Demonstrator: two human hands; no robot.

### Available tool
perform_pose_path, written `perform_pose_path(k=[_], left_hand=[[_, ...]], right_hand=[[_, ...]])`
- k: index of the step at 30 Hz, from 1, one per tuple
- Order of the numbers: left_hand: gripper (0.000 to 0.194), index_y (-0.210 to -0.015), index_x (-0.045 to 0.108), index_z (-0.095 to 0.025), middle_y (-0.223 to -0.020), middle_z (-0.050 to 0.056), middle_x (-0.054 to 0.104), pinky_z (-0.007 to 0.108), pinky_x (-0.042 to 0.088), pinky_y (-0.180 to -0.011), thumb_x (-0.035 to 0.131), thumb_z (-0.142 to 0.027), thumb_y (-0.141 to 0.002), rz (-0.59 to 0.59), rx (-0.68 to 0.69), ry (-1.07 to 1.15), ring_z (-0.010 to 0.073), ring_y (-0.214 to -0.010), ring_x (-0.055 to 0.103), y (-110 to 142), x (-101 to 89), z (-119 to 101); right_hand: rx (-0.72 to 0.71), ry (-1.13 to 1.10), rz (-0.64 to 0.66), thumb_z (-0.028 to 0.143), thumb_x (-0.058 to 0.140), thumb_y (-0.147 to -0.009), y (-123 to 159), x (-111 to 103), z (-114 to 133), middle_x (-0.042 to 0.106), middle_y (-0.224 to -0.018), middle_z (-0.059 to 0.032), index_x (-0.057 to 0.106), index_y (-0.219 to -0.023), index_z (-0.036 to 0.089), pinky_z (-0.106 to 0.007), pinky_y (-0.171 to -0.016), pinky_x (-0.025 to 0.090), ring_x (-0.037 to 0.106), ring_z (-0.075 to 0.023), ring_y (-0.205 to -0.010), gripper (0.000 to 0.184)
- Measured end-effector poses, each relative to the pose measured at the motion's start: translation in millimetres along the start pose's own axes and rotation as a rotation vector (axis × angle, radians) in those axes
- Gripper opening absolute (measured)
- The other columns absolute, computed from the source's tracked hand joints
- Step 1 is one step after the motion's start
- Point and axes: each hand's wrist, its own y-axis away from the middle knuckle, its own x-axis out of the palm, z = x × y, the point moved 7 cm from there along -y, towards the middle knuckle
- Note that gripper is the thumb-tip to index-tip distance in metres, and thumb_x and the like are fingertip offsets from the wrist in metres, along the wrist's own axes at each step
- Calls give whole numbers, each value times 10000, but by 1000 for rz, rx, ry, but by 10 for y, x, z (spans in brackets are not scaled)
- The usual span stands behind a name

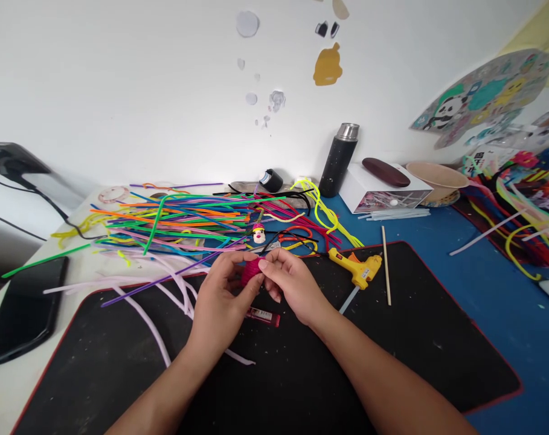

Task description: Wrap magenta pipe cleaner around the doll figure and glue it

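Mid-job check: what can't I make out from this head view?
All in the head view:
The magenta piece: partly covered by the left hand and right hand; its underside is hidden.
The red labelled item: left end seems hidden behind the left hand; print too small.
The dark device: cut off by the left edge.

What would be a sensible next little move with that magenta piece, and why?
Perhaps press the magenta piece gently with the right hand while the left hand steadies it: the left thumb and fingers hold it, the right thumb appears to rest against its edge, and the glue gun lies aside, in neither hand.
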Motion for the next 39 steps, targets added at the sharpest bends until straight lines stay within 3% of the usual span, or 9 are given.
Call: perform_pose_path(k=[10, 14, 19, 23, 26, 39], left_hand=[[225, -1139, 705, -256, -1131, 57, 703, 346, 620, -762, 737, -311, -924, -40, 21, -28, 228, -953, 722, -13, -47, -44], [211, -1125, 725, -265, -1125, 47, 689, 327, 607, -771, 751, -282, -916, -44, 59, -42, 218, -965, 706, -2, -39, -87], [238, -1107, 720, -238, -1077, 46, 716, 283, 588, -680, 808, -299, -894, 53, -60, 263, 178, -838, 695, -11, 41, -47], [336, -1115, 731, -208, -846, 18, 745, 229, 557, -600, 896, -310, -840, 186, -195, 587, 147, -714, 683, -26, 118, 0], [339, -1102, 754, -197, -807, 20, 750, 203, 552, -591, 923, -288, -822, 223, -222, 720, 150, -743, 703, -39, 128, 0], [254, -1123, 753, -213, -851, 35, 787, 209, 569, -633, 864, -202, -894, 295, -164, 800, 162, -770, 763, -23, 172, -106]], right_hand=[[-44, -48, -48, 625, 783, -861, -19, -73, 64, 580, -592, 67, 557, -810, 212, -195, -408, 328, 453, -78, -440, 473], [-57, -56, -76, 618, 797, -853, -33, -106, 68, 580, -591, 78, 601, -907, 207, -194, -395, 311, 445, -79, -427, 459], [-60, -63, -20, 589, 825, -843, -40, -73, 63, 571, -578, 90, 675, -1107, 189, -200, -398, 312, 433, -80, -417, 502], [-73, -77, 41, 580, 819, -863, -10, -37, 106, 582, -579, 78, 705, -1126, 190, -200, -412, 315, 445, -75, -423, 485], [-73, -86, 75, 582, 825, -865, 15, -12, 131, 595, -587, 63, 723, -1103, 186, -194, -413, 313, 492, -84, -453, 473], [-39, -157, 104, 602, 876, -817, 17, 22, 124, 589, -585, 62, 733, -1058, 180, -190, -401, 299, 453, -74, -439, 506]])
